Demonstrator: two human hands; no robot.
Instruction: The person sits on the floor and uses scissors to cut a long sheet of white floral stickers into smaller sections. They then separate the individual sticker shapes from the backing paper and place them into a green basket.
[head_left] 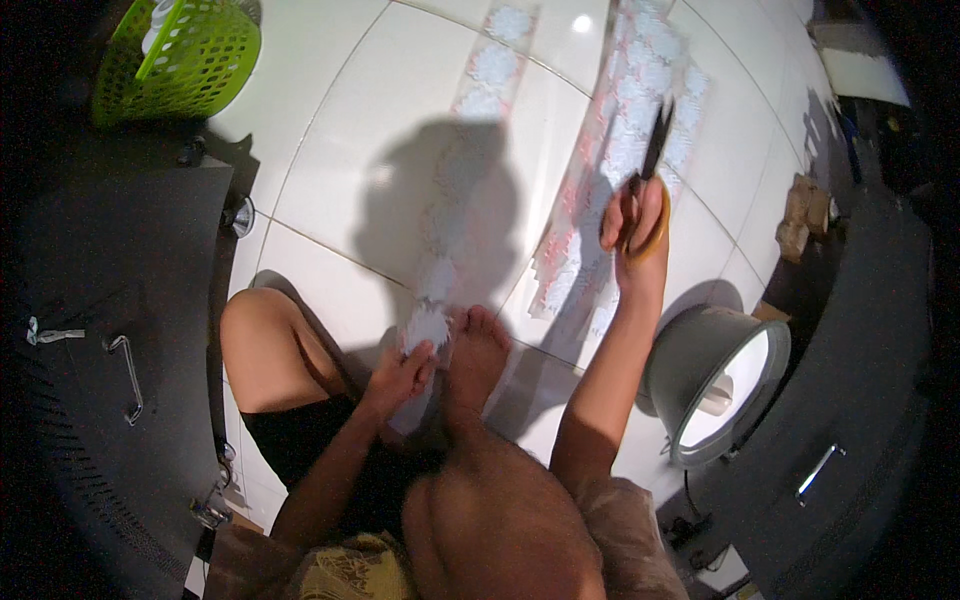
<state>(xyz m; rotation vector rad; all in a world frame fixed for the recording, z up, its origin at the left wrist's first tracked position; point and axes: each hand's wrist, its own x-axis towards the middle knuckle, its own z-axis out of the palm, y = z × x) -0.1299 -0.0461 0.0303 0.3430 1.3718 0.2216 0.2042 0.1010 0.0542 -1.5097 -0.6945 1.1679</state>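
Near my bare foot, my left hand (403,375) is closed on the near end of a lace strip (492,65) with white flower shapes and pinkish edges. The strip runs away from me over the floor, partly in a head-shaped shadow. My right hand (635,225) is raised further out on the right, with its fingers in the handle of scissors (655,140). Their dark blades point away from me, and the handle loops are orange-yellow. Beneath them lies a layered bundle of similar lace strips (570,240). The scissors look apart from the strip in my left hand.
White floor tiles (345,130) stretch ahead. To the right, a grey round lamp (665,375) with a white bulb lies tipped over. A green perforated basket (215,75) stands at the far left. Dark furniture panels with metal handles (125,375) flank both sides. Brown packages (803,215) are on the right.
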